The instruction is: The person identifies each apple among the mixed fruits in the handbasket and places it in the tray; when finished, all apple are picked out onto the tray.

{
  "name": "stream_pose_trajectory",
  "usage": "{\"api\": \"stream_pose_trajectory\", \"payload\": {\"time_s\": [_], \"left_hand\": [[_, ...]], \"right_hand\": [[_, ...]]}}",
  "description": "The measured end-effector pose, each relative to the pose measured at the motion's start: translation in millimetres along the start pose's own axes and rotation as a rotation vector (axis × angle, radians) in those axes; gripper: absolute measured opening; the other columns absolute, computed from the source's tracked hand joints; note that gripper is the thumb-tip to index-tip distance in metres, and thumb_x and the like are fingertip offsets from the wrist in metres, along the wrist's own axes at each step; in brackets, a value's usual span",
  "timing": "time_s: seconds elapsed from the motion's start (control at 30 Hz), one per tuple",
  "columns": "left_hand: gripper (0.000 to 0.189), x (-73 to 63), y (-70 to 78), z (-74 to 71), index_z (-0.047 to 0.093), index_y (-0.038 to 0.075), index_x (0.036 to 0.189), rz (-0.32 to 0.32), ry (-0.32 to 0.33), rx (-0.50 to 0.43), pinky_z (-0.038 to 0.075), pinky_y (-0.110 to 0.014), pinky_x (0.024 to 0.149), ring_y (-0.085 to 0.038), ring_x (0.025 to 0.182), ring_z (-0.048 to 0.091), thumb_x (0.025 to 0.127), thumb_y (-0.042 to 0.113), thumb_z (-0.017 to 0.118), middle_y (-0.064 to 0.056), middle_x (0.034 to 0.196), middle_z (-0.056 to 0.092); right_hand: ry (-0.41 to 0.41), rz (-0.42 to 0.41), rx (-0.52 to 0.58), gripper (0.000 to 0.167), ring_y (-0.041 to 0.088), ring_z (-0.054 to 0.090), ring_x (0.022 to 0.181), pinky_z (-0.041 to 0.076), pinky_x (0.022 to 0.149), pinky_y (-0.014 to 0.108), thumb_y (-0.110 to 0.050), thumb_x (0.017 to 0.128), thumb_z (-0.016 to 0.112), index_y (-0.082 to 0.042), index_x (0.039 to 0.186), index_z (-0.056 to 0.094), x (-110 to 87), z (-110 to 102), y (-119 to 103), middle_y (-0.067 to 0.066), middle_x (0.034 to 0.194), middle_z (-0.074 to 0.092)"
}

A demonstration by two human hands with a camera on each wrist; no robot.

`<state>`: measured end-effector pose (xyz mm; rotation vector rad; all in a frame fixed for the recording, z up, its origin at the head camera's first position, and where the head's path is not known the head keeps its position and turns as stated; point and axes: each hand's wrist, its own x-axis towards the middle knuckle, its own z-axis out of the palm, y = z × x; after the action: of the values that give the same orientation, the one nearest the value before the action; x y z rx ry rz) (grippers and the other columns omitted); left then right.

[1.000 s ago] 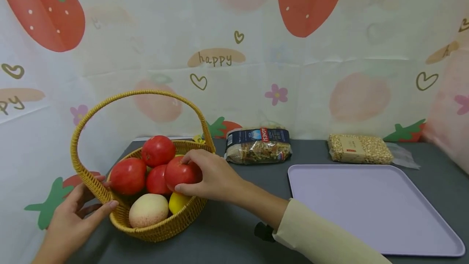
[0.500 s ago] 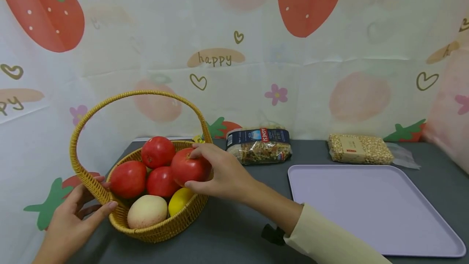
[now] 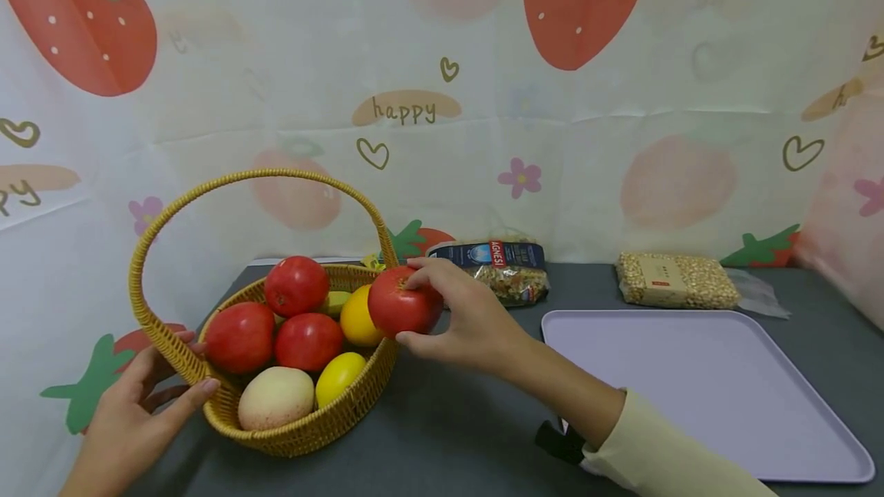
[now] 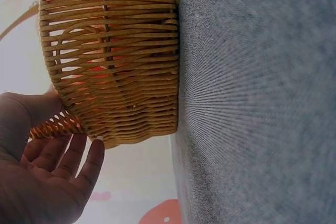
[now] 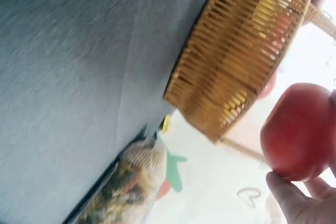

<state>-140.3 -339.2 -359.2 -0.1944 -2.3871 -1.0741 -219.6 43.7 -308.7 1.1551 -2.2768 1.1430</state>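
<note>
My right hand [image 3: 466, 313] holds a round red fruit [image 3: 404, 302] between thumb and fingers, above the right rim of the yellow wicker basket [image 3: 304, 432]. In the right wrist view the red fruit [image 5: 299, 132] is raised beside the basket. My left hand [image 3: 141, 405] grips the basket at the left foot of its handle, thumb in front and fingers behind. Inside lie several more red fruits [image 3: 240, 337], a pale peach [image 3: 276, 399], a lemon [image 3: 340, 378] and an orange-yellow fruit [image 3: 361, 317]. A greenish fruit [image 3: 336, 302] is partly hidden behind them.
A lilac tray [image 3: 691, 397] lies on the right of the dark grey table [image 3: 442, 436]. Along the back are a bag of Agnesi pasta [image 3: 511, 282], partly behind my right hand, and a clear pack of pale grains [image 3: 680, 282]. A strawberry-print cloth [image 3: 573, 175] hangs behind.
My right hand has lifted the red fruit out of the pile and moved it right, uncovering the lemon and the orange-yellow fruit. The left hand and the basket have stayed almost still.
</note>
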Motion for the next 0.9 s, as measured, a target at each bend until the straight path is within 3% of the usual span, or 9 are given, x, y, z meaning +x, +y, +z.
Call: {"api": "stream_pose_trajectory", "payload": {"time_s": [0.3,0.9], "left_hand": [[0.062,0.8,0.9,0.8,0.048,0.003,0.141,-0.023,-0.004,0.011,0.049,-0.007,0.073,0.01,0.1,0.054,0.088,0.005,0.078,0.021,0.115,0.058],[0.063,-0.2,0.6,0.5,0.048,0.003,0.141,-0.006,-0.005,0.005,0.05,-0.008,0.072,0.009,0.1,0.055,0.087,0.002,0.078,0.018,0.116,0.058]], "right_hand": [[0.023,0.064,-0.087,0.048,0.021,0.054,0.122,0.056,0.088,0.034,-0.014,0.077,0.088,-0.011,0.113,0.057,-19.7,-29,17,0.007,0.141,0.053],[0.009,0.186,-0.278,0.046,0.029,0.059,0.114,0.058,0.08,0.044,-0.016,0.072,0.09,-0.012,0.104,0.057,-62.4,-79,49,0.012,0.134,0.057]]}}
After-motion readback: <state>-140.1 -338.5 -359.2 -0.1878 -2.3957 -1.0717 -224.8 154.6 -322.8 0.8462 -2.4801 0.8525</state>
